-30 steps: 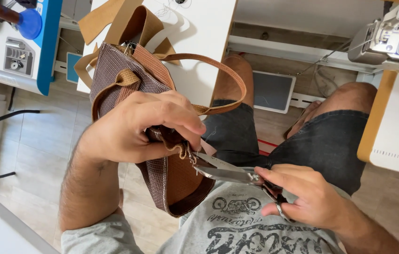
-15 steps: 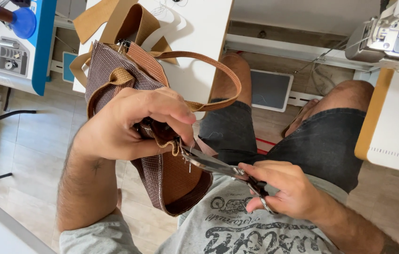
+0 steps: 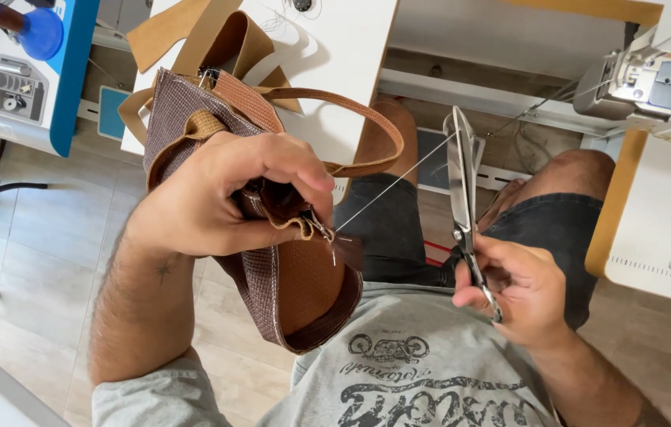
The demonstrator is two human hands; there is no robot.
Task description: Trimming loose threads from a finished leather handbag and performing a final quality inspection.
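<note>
Sewing workshop seen from above: pale tiled floor (image 3: 43, 261), a white table (image 3: 351, 71) with tan leather offcuts (image 3: 165, 32) on it, a blue-edged machine stand (image 3: 75, 79) at upper left, and a white sewing machine (image 3: 652, 79) at upper right, cut off by the frame edge. Left hand (image 3: 225, 198) curls around the brown handbag (image 3: 272, 261), fingers bent and pressed together over the bag's upper edge, thumb underneath pinching a folded bit of lining or seam; fingertips partly hidden behind the material. Handbag is held in the air over the person's lap, between the table edge and the chest, tilted with its bottom toward the camera. Bag body is woven-textured brown leather with lighter stitching along the curved edge, smooth tan strap (image 3: 351, 119) looping up over the table corner, small metal ring near the top. Thin pale thread (image 3: 395, 186) runs taut from the pinched spot up and right to the scissors. Right hand (image 3: 521, 292) holds metal scissors (image 3: 462, 182), fingers closed through and around the handles, blades pointing up and nearly together, thread touching the blade near its top; cannot tell if the thread is between the blades. Scissor handles mostly hidden inside the fist. Small dark leather tab (image 3: 347, 251) hangs at the pinched spot. Grey printed T-shirt (image 3: 399, 372) and dark shorts (image 3: 399, 229) fill the bottom; right forearm cut off at the lower corner.
</note>
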